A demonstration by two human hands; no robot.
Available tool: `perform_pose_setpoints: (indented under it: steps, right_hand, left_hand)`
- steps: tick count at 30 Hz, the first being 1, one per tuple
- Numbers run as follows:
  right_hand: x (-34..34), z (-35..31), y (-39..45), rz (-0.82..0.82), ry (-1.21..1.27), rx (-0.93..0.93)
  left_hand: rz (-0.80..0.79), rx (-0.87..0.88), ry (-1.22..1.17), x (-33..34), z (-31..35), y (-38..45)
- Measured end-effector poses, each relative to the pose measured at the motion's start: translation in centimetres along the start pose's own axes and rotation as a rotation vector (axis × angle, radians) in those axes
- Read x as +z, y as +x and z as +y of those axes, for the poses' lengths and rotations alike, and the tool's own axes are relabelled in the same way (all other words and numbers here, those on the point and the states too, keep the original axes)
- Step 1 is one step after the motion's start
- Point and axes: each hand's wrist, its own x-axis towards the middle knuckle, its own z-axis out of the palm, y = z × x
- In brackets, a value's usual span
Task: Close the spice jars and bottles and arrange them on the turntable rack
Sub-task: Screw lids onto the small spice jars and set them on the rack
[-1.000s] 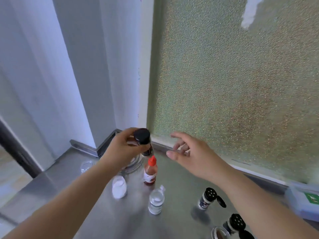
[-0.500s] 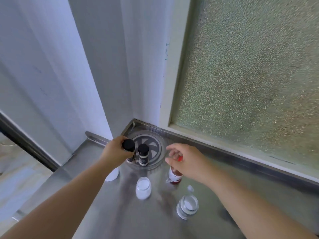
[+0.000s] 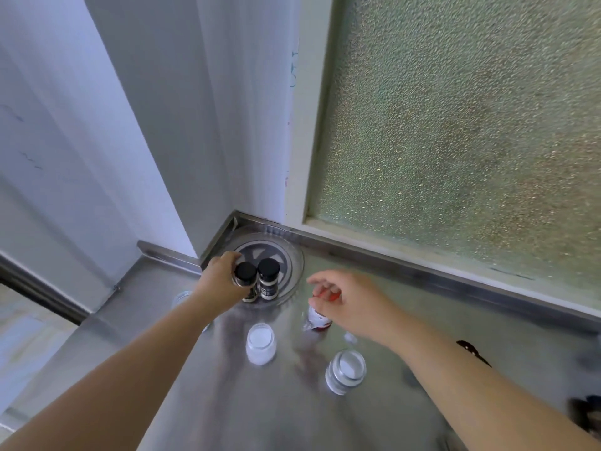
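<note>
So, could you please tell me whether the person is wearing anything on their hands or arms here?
Nothing shows. Both forearms are bare as far as the frame reaches: no sleeves, gloves, watch or bracelets. The left hand and right hand show no rings.

Both bare forearms reach forward from the lower edge of the head view, converging toward the far corner. The left hand [image 3: 221, 281] is extended furthest, back of the hand up, fingers curled round what it grips, with the index finger reaching past it and the thumb side turned inward. The left arm runs straight up from the lower left. The right hand [image 3: 344, 301] hovers lower and to the right, palm down, wrist level, its fingers [image 3: 320, 281] loosely bent and spread, pinching nothing. The right forearm enters from the lower right corner.
</note>
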Motion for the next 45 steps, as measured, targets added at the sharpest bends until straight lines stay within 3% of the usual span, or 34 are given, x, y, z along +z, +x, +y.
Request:
perform_pose_setpoints:
  steps: [4, 8, 13, 23, 32, 36, 40, 43, 45]
  right_hand:
    - [-0.8, 0.4, -1.4, 0.018, 0.012, -0.001]
    - [-2.7, 1.9, -4.8, 0.08, 0.003, 0.013]
    - [-6.0, 5.5, -11.9, 0.166, -0.028, 0.125]
    - [-10.4, 13.6, -24.6, 0.364, -0.147, 0.369]
    - [-10.0, 16.8, -26.5, 0.346, -0.107, 0.417]
    - [-10.4, 16.8, -25.9, 0.341, -0.085, 0.397]
    - [-11.4, 15.4, -24.4, 0.366, 0.001, 0.472]
    - [-12.8, 13.2, -22.5, 0.399, 0.264, 0.541]
    - [-13.6, 11.4, -21.2, 0.442, 0.488, 0.473]
  left_hand:
    - [0.11, 0.298, 0.041, -1.2, 4.4, -2.8]
    - [-0.102, 0.598, -0.016, 0.1, 10.7, -6.8]
    - [-0.261, 0.766, -0.009, 6.0, 16.8, -10.0]
    - [-0.476, 0.614, 0.123, 20.5, 20.8, -11.2]
    - [-0.477, 0.381, -0.091, 26.3, 20.1, -10.1]
    - [-0.413, 0.394, -0.182, 26.1, 20.2, -10.6]
    - [-0.344, 0.526, -0.274, 22.6, 21.7, -12.1]
    - [-0.317, 0.681, -0.269, 18.9, 23.5, -13.7]
    - [-0.308, 0.736, -0.253, 16.8, 24.3, -14.5]
